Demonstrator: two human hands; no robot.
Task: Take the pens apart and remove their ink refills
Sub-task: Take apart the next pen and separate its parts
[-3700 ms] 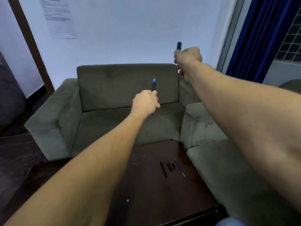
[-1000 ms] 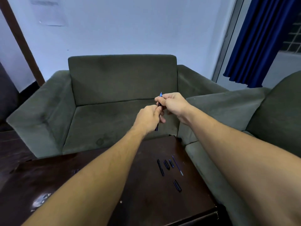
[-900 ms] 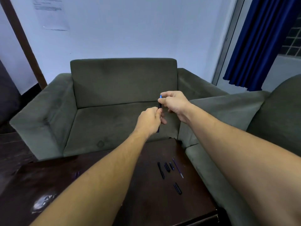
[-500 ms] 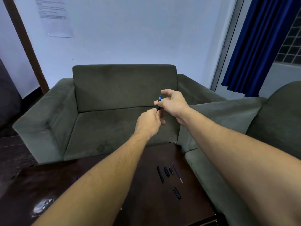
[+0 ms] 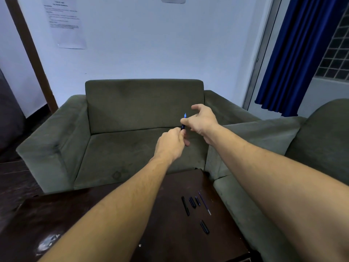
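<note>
- A brown wooden door frame (image 5: 32, 53) slants up the far left, and a printed sheet of paper (image 5: 64, 23) is stuck on the pale wall beside it.
- A green sofa (image 5: 143, 103) stands against the wall, facing the camera.
- A dark table (image 5: 56, 210) lies in front of it, under both forearms, with a pale smudge near its left front corner.
- The left hand (image 5: 171, 143) is held up in front of the sofa seat. Its grip is curled tight round the lower end of a dark pen (image 5: 183, 126), knuckles toward the camera.
- The pen stands nearly upright in the air between the two hands, well above the table. Its blue tip (image 5: 185, 115) points up.
- The right hand (image 5: 201, 120) meets it from the right. Its grip pinches the pen just under the blue tip with the thumb and a finger, while the forefinger is lifted clear and spread above.
- On the right part of the table lie loose pen parts: a long barrel (image 5: 185, 206), two short dark pieces (image 5: 192, 202) beside it, a thin refill (image 5: 204, 203) to their right, and another short dark piece (image 5: 204, 226) nearer the camera, apart from the row.
- A second green sofa (image 5: 321, 138) meets the right side of the table.
- A blue curtain (image 5: 294, 53) hangs at the far right next to a gridded window (image 5: 338, 53).
</note>
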